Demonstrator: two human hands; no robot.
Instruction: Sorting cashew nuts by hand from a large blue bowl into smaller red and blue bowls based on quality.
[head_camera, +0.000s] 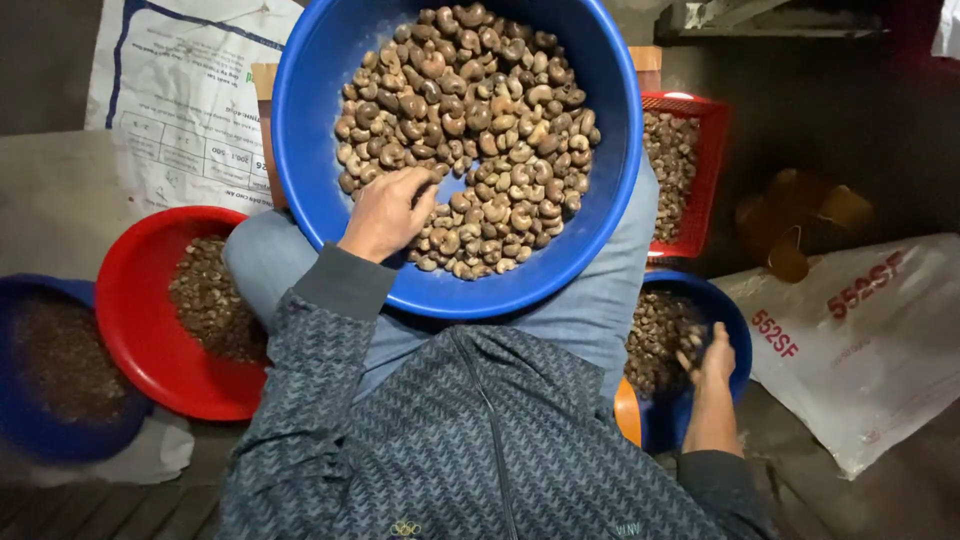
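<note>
Left hand (388, 213): fingers curled loosely among cashew nuts (480, 130) in lap basin (310, 110).
Right hand (712, 358): over smaller blue basin (738, 325); blurred, grip unclear.

Left hand (388, 212) at centre frame, forearm reaching up from lower left, palm down, fingers curled loosely downward. Right hand (712, 352) at lower right, arm extended to the side, fingers blurred, grip state unclear. Both sleeves at wrists.
</note>
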